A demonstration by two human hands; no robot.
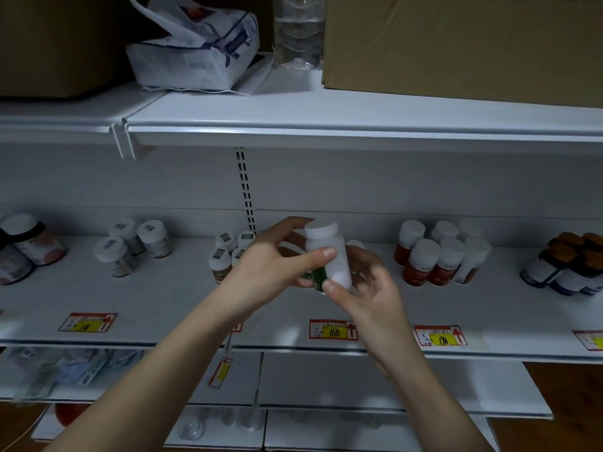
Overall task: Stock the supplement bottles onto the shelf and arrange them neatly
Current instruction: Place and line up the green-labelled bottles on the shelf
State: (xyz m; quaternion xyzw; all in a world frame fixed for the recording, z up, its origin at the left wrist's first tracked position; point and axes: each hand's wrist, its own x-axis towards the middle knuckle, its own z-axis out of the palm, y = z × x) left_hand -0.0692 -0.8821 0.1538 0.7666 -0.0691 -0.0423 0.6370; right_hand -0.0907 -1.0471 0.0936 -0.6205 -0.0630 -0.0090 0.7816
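Observation:
I hold a white supplement bottle [329, 256] with a white cap and a green label upright, above the middle of the white shelf [163, 298]. My left hand [270, 262] grips it from the left, thumb across its front. My right hand [368, 285] supports it from below and the right. Behind my left hand stand a few small white-capped bottles [225, 252]. A cluster of orange-labelled, white-capped bottles [437, 256] stands to the right.
More bottles stand at the left [130, 246], dark jars at the far left [29, 246] and brown-capped bottles at the far right [567, 262]. Price tags [332, 329] line the shelf edge. The upper shelf carries cardboard boxes [456, 37], a clear water bottle [298, 31] and a wrapped pack [195, 50].

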